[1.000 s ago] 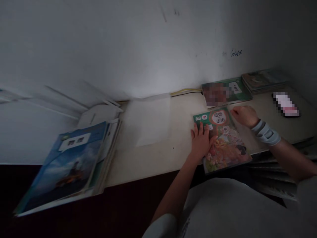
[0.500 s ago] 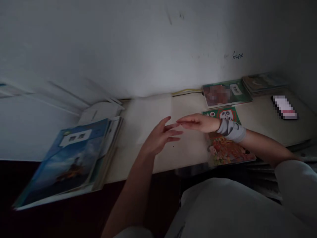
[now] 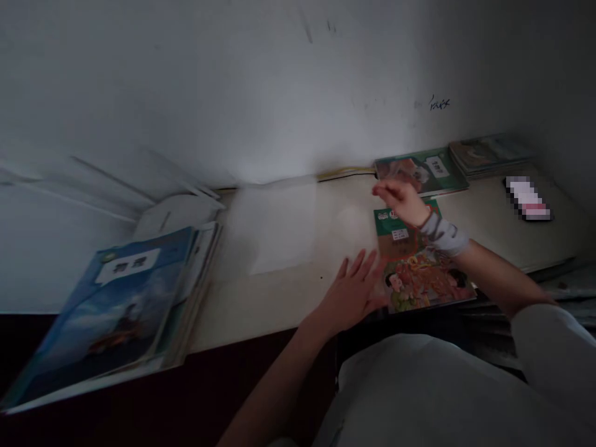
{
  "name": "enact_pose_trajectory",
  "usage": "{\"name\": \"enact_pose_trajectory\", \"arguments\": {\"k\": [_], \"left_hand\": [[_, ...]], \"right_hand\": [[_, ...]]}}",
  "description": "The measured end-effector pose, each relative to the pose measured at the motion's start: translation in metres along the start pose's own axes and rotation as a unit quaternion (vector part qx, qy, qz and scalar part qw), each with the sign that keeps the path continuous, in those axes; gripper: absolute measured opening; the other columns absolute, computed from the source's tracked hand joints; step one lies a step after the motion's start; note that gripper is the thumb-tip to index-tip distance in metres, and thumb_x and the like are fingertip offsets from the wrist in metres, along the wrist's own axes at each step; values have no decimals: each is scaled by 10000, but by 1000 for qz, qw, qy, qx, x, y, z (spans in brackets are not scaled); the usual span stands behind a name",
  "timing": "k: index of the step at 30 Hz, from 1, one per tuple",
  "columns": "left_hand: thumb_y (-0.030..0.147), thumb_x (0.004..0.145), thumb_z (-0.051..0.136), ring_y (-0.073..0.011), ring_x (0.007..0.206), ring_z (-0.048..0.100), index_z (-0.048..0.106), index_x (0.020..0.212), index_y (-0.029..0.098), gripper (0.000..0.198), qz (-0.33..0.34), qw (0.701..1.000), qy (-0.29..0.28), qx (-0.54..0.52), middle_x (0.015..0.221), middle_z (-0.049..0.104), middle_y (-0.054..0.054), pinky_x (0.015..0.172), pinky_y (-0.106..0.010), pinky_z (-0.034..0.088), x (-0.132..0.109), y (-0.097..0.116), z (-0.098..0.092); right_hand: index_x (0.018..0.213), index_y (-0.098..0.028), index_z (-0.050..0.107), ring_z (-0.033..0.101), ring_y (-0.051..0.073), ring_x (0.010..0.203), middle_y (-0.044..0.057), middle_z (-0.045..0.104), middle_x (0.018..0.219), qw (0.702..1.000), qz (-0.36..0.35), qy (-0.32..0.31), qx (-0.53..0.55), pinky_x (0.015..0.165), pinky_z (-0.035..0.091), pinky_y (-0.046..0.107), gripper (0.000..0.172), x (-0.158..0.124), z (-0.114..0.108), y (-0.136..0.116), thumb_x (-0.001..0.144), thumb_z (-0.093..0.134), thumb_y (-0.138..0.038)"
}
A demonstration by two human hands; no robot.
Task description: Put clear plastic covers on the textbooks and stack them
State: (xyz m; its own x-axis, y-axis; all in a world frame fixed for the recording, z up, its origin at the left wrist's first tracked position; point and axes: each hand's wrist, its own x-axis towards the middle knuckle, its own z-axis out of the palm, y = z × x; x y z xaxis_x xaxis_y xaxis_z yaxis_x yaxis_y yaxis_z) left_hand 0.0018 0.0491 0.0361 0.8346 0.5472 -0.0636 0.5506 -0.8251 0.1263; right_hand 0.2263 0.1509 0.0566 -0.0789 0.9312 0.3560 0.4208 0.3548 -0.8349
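A green-covered textbook [image 3: 419,273] with a colourful picture lies on the pale desk [image 3: 288,298] near its front edge. My left hand [image 3: 354,288] is flat and open, fingers spread, at the book's left edge. My right hand [image 3: 403,202], with a grey wrist wrap, hovers above the book's top part; it is blurred by motion and holds nothing that I can make out.
A stack of blue-covered books [image 3: 121,304] overhangs the desk's left end. A white sheet [image 3: 279,226] lies mid-desk. Another green book [image 3: 421,171] and a pile of books [image 3: 488,152] sit against the wall at the right, beside a blurred-out object [image 3: 528,198].
Both hands had swung left over the bare desk half a second ago. They have come back right: the left to the book's edge, the right above its top.
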Motion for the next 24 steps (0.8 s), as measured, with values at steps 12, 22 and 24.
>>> {"name": "enact_pose_trajectory", "arguments": {"k": [12,22,24], "left_hand": [[578,910,380,-329,1443,199,296,1485,180,704,-60,997,28,30,1555,243,-162,1125,-594,202,37,15,28],[662,883,326,-361,1439,191,299,1477,125,802,-60,998,-3,28,1542,223,-229,1094,-661,160,60,31,43],[669,881,316,-364,1438,193,295,1478,123,809,-61,998,-6,22,1542,221,-231,1091,-667,163,62,36,42]], "right_hand": [[1172,-25,591,494,357,1252,275,546,1294,910,109,-41,-399,1072,372,479,559,-135,-89,79,901,440,-490],[1120,-158,654,555,331,1190,179,617,1239,951,94,9,-294,1043,407,521,494,-144,-83,65,881,449,-539],[1126,-189,646,587,304,1146,147,638,1211,964,102,21,-246,1018,435,502,459,-143,-84,61,889,442,-525]]}}
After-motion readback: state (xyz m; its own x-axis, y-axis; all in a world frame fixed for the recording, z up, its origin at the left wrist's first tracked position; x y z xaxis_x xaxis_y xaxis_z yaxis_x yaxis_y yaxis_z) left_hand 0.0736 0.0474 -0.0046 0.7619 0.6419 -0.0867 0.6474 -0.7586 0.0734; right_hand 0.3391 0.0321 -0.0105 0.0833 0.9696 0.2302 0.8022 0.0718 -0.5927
